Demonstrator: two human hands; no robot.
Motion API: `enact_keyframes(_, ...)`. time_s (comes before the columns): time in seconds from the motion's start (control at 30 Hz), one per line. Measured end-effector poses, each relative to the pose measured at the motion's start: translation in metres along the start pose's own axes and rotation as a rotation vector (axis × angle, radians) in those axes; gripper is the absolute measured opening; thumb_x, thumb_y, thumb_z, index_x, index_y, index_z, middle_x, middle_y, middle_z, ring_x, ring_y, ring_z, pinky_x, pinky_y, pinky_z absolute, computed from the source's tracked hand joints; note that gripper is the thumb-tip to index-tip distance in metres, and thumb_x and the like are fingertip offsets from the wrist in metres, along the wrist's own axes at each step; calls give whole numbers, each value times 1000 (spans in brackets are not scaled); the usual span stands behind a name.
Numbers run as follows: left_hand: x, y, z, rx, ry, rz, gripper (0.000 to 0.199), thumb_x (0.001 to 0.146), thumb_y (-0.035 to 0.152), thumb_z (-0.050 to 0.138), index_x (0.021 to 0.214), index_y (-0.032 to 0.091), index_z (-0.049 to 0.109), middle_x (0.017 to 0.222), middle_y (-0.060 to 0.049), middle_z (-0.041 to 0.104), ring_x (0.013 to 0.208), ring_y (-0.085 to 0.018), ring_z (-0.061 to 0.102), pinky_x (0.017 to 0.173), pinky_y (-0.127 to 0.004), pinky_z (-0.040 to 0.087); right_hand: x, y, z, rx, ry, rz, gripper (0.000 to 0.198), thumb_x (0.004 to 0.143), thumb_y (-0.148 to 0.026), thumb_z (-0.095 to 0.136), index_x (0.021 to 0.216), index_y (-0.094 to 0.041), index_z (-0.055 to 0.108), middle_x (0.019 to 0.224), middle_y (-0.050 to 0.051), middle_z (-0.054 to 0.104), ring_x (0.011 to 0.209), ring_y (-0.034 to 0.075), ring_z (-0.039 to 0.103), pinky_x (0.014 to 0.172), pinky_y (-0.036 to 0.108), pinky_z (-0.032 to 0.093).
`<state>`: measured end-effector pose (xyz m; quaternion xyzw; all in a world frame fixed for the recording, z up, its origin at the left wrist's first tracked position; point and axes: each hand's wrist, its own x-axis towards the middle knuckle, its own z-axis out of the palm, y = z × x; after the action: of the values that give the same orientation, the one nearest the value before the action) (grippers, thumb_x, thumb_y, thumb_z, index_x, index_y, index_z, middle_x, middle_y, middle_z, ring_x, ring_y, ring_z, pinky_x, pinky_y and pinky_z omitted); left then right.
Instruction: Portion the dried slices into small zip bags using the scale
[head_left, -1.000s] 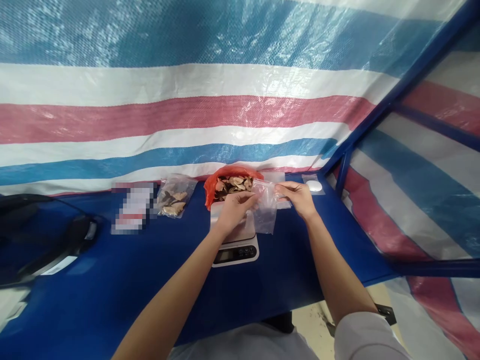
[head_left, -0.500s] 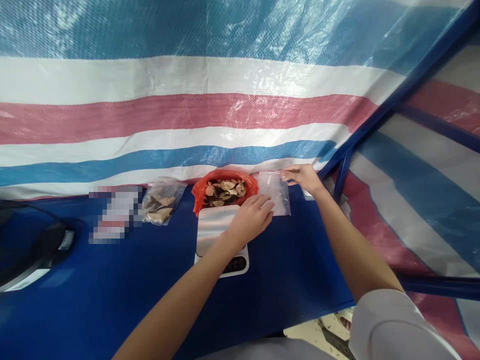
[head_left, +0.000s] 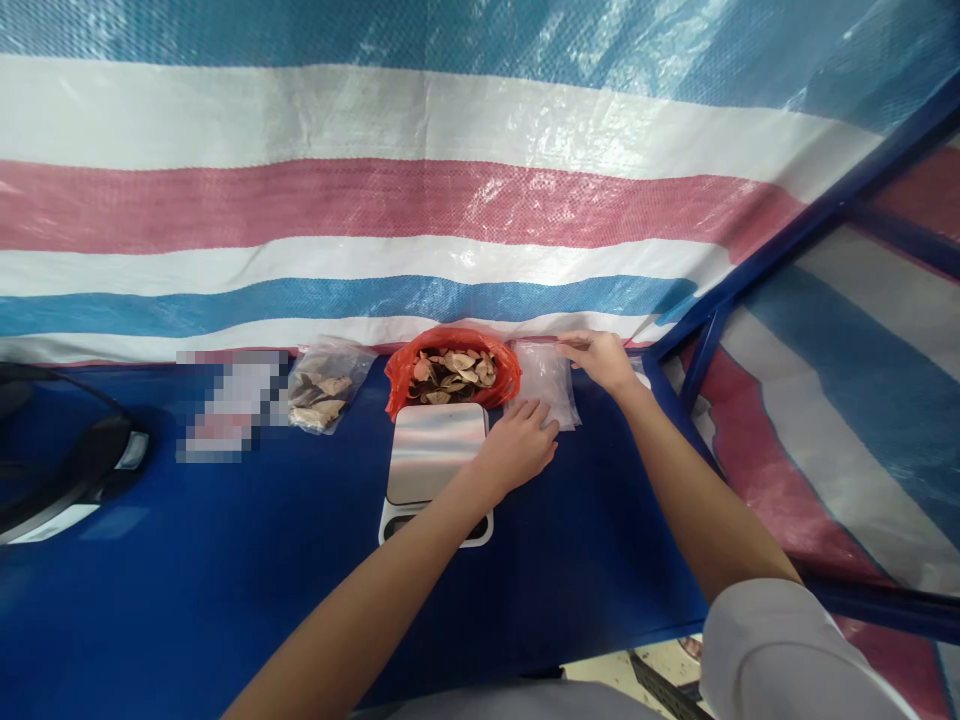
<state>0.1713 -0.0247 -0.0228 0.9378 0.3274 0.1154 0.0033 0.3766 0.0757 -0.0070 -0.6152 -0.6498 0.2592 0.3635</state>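
A stack of clear plastic zip bags point(head_left: 541, 372) lies flat at the back of the table. My right hand point(head_left: 604, 362) pinches the top right corner of a bag there. Across the lower left part of the bags rest the fingers of my left hand point(head_left: 519, 447), outstretched and slightly apart. Just left of the bags, an open red plastic bag point(head_left: 399, 372) holds dried brown and pale slices point(head_left: 457, 372). In front of it stands a kitchen scale point(head_left: 435, 455) with a bare metal plate; my left forearm covers part of its control panel.
A clear bag with several dried slices point(head_left: 321, 392) lies to the left, beside a blurred-out item point(head_left: 232, 408). A black object with a cable point(head_left: 82, 470) sits at far left. Striped sheeting point(head_left: 375, 210) rises behind the blue table point(head_left: 247, 580); a blue frame bar point(head_left: 787, 235) slants at right.
My left hand has shifted slightly down and right over the bags. My right hand still pinches at the top corner. The camera view has turned a little.
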Motion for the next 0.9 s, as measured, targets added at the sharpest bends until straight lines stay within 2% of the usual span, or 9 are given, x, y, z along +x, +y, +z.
enact_keyframes(0.1,-1,2,4,-9,24,-34,21,96,25,54,108,13,66,121,-18,66,122,-32,59,107,-45,45,-16,-7,-5,-222,94,-187,24,85,-31,71,106,-22,79,103,7,79,96,29,75,96,46,58)
enact_keyframes(0.17,-1,2,6,-21,47,-55,20,95,25,55,107,14,66,119,-17,66,120,-31,59,106,-45,46,-32,-15,-5,-295,159,-286,26,90,-34,65,111,-24,77,113,7,77,99,29,75,94,43,58)
enact_keyframes(0.27,-2,1,6,-38,56,-67,19,95,25,56,106,14,66,118,-18,66,120,-31,59,106,-45,46,-53,-22,4,-327,179,-416,28,96,-36,56,110,-25,77,130,6,70,114,28,69,101,39,55)
enact_keyframes(0.33,-2,1,6,-48,44,-69,21,95,26,54,107,13,67,115,-18,66,119,-31,59,105,-44,46,-59,-21,15,-341,128,-460,28,98,-35,54,110,-26,78,131,5,70,116,27,69,103,37,54)
enact_keyframes(0.43,-3,1,6,-58,40,-81,23,96,26,54,109,13,68,117,-18,66,119,-31,59,104,-44,47,-52,-10,29,-354,51,-518,29,98,-32,52,108,-24,78,119,5,75,118,25,68,103,35,55)
enact_keyframes(0.63,-5,2,8,-39,30,-77,28,95,28,55,114,11,67,121,-21,66,123,-33,58,105,-45,47,-29,14,43,-444,-102,-607,29,98,-30,54,114,-22,76,131,8,69,130,28,60,111,45,50)
enact_keyframes(0.9,-6,3,12,-4,6,-85,37,96,33,55,122,8,63,128,-23,64,128,-34,57,109,-45,42,-18,24,48,-496,-204,-723,34,99,-28,49,123,-20,72,138,9,64,138,28,52,121,49,39)
